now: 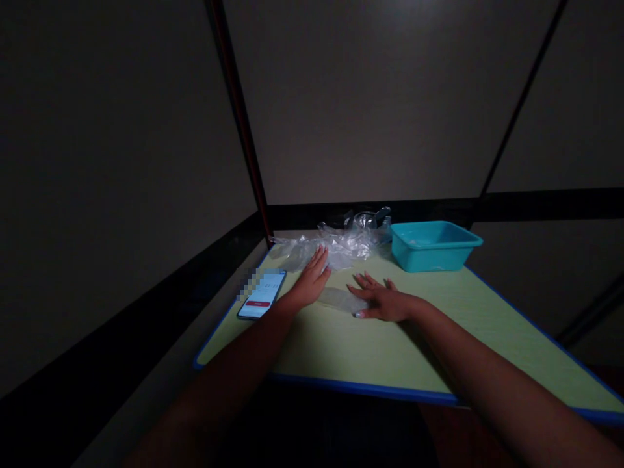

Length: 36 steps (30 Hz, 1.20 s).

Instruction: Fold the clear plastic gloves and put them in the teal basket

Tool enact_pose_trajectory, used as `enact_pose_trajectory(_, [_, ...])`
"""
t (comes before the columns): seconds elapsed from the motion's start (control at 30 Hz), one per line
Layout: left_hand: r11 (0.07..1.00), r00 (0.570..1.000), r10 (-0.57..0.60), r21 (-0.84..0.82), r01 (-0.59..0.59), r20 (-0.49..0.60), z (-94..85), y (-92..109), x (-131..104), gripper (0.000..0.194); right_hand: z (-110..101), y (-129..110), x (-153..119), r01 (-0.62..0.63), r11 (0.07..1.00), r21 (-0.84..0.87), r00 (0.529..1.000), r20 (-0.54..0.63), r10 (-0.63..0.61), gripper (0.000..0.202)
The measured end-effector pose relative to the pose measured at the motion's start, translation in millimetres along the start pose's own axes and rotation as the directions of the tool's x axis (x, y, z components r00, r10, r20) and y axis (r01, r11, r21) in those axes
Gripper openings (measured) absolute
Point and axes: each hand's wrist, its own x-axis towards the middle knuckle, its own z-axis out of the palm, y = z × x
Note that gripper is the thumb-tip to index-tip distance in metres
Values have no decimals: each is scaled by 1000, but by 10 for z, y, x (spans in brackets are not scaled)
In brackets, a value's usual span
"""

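A flat, clear plastic bag (340, 299) lies on the table between my hands. My right hand (383, 300) has its fingers spread over the bag's right end, palm down. At the bag's left end is my left hand (312, 281), fingers stretched out and pointing away from me, with nothing gripped. Just beyond the left fingertips spreads a heap of crumpled clear plastic bags (348, 244); whether those fingertips touch it I cannot tell.
The pale green table (341, 357) has a blue edge. A turquoise plastic basin (431, 250) stands at the back right. A phone (263, 294) with a lit screen lies along the left edge. Dark-trimmed walls (370, 110) enclose the table behind and at left.
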Motion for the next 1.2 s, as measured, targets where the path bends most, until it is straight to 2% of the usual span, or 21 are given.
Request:
enact_pose_trajectory(0.1, [1000, 997, -7, -16, 8, 72, 3, 13, -17, 57, -33, 15, -12, 33, 999, 40, 999, 37, -34, 77])
enact_pose_trajectory(0.17, [1000, 996, 3, -30, -1, 88, 3, 24, -25, 59, -42, 22, -2, 76, 992, 99, 997, 6, -77, 74])
enact_pose_trajectory(0.2, [999, 997, 9, -39, -6, 79, 2, 29, -27, 59, -44, 21, 9, 110, 983, 147, 993, -51, -103, 71])
enact_pose_trajectory(0.27, [998, 1000, 6, -70, -4, 17, -1, 35, -22, 58, -47, 8, 35, 210, 934, 289, 960, -241, -141, 62])
enact_pose_trajectory(0.33, [991, 996, -27, -131, 16, -85, -6, 36, -6, 53, -54, -17, 55, 316, 823, 472, 900, -424, -103, 54])
enact_pose_trajectory(0.37, [984, 989, -57, -173, 32, -136, -10, 33, 6, 49, -58, -31, 59, 349, 744, 570, 884, -464, -60, 52])
enact_pose_trajectory(0.43, [965, 968, -129, -254, 72, -216, -19, 23, 30, 42, -63, -56, 56, 351, 567, 745, 899, -438, 19, 52])
enact_pose_trajectory(0.5, [955, 950, -175, -279, 99, -260, -33, 9, 47, 32, -54, -74, 48, 303, 420, 856, 935, -353, 44, 52])
enact_pose_trajectory(0.53, [960, 947, -168, -262, 94, -274, -41, 3, 50, 26, -41, -80, 48, 282, 370, 885, 946, -321, 47, 51])
enact_pose_trajectory(0.6, [982, 957, -88, -187, 37, -276, -55, -2, 45, 19, 0, -87, 68, 252, 330, 910, 958, -283, 49, 48])
enact_pose_trajectory(0.67, [991, 975, 37, -116, -64, -221, -64, 7, 27, 20, 52, -82, 112, 230, 354, 906, 962, -267, 58, 45])
enact_pose_trajectory(0.77, [981, 980, 177, -69, -184, -96, -63, 40, -5, 22, 113, -56, 181, 217, 452, 865, 956, -282, 81, 44])
enact_pose_trajectory(0.87, [974, 975, 221, -51, -222, -18, -61, 68, -26, 22, 117, -22, 205, 246, 534, 809, 930, -352, 104, 44])
enact_pose_trajectory(0.97, [976, 977, 214, -53, -213, 13, -71, 73, -29, 21, 68, 17, 184, 281, 660, 697, 877, -466, 119, 43])
enact_pose_trajectory(1.03, [979, 983, 183, -101, -180, 22, -76, 65, -22, 18, 28, 47, 163, 252, 792, 556, 833, -542, 115, 39])
enact_pose_trajectory(1.1, [966, 993, 96, -246, -78, 63, -73, 53, -12, 15, -4, 78, 144, 165, 907, 386, 806, -584, 102, 35])
enact_pose_trajectory(1.13, [935, 993, 32, -353, 10, 113, -68, 48, -8, 14, -15, 91, 136, 115, 943, 312, 800, -592, 98, 33])
enact_pose_trajectory(1.2, [818, 968, -54, -545, 183, 244, -57, 45, -4, 12, -25, 110, 125, 27, 978, 208, 796, -596, 105, 27])
